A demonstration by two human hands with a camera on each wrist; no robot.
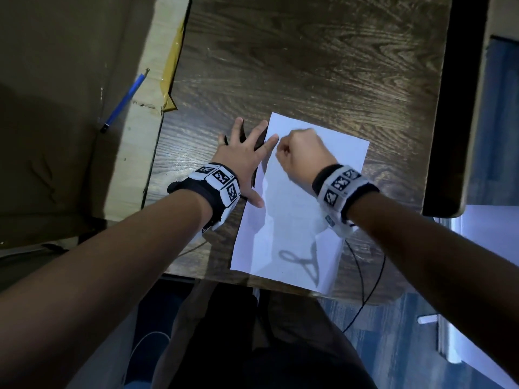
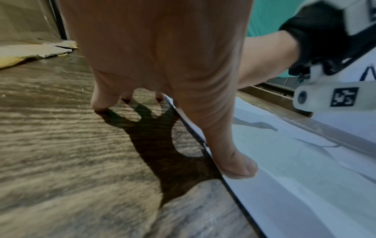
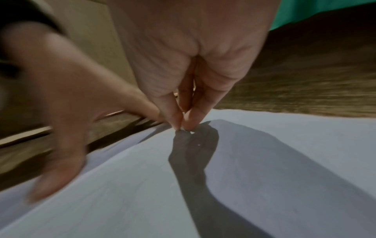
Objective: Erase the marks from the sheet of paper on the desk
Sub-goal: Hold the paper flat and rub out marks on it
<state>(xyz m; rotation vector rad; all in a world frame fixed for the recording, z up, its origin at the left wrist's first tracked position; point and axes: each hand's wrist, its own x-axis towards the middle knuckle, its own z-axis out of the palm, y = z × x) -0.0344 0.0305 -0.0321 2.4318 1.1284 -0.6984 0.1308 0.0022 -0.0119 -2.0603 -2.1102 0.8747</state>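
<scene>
both forearms reach over the desk (image 1: 323, 66), left hand (image 1: 241, 158) spread flat pinning the sheet of paper (image 1: 303, 220) near its edge, right hand (image 1: 302, 155) pinching something tiny, likely an eraser, mid-rub, needing firm bracing next.

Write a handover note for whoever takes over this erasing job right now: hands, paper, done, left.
Left hand: open, spread flat, thumb and index finger on the sheet of paper's left edge, other fingers on the desk.
Right hand: fingers pinched together, tips on the sheet's far part; whether they hold an eraser cannot be told.
Done: no marks clearly visible; dark shapes near the front look like shadows.
Left: check under the right hand.
</scene>
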